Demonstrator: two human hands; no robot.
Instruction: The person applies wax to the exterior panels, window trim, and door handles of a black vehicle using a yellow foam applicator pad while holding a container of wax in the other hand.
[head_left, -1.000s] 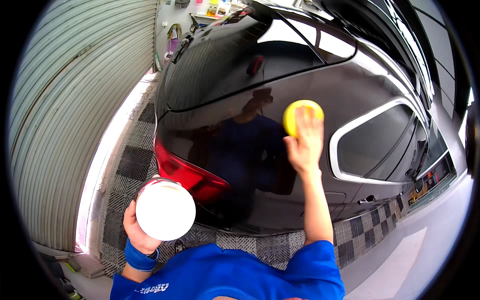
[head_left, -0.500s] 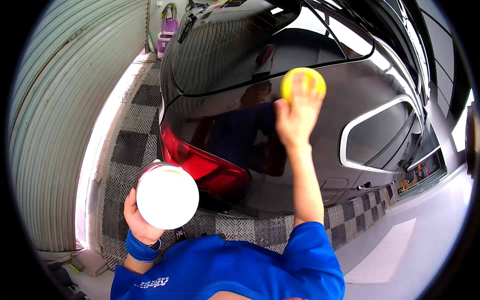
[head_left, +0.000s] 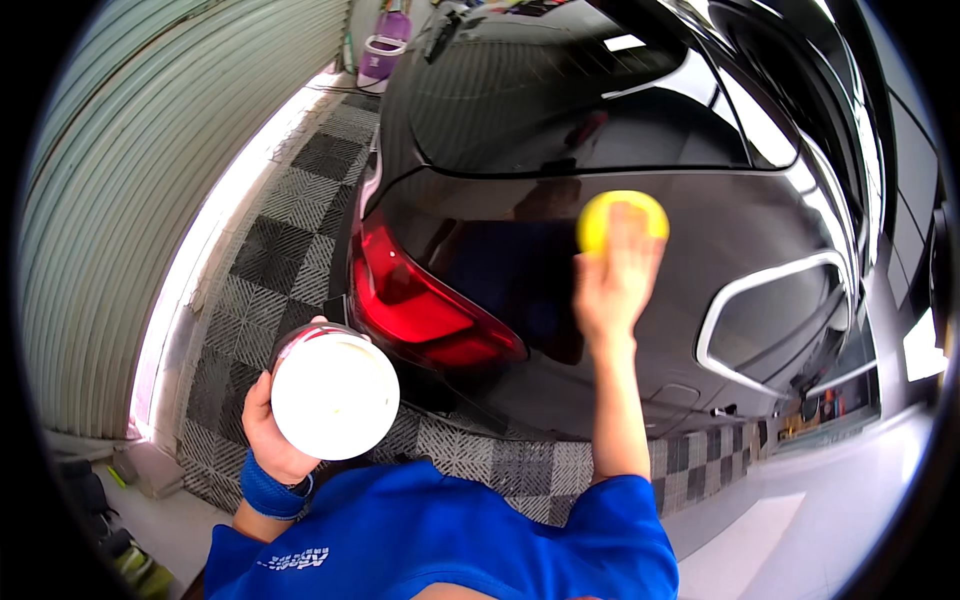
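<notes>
My right hand (head_left: 617, 295) lies over a round yellow sponge pad (head_left: 595, 228), its fingers stretched flat across the top. The pad is pressed to the glossy dark body panel of a car (head_left: 680, 285), below the rear window edge and to the right of the red tail light (head_left: 415, 305). My left hand (head_left: 270, 435) is wrapped round a tub (head_left: 335, 395), held tilted in front of the tail light's lower end. Its round white face points toward me; whether that is a lid or a filling, I cannot tell.
A ribbed metal shutter (head_left: 180, 130) runs along the left. Grey and black checkered floor tiles (head_left: 265, 290) lie between it and the car. A purple container (head_left: 380, 62) stands at the far left. The car's small side window (head_left: 775, 325) is right of my right hand.
The yellow sponge pad has slid down the panel, farther from the rear window edge, under my right hand. My left hand still holds the tub. The whole view has tilted and shifted.
</notes>
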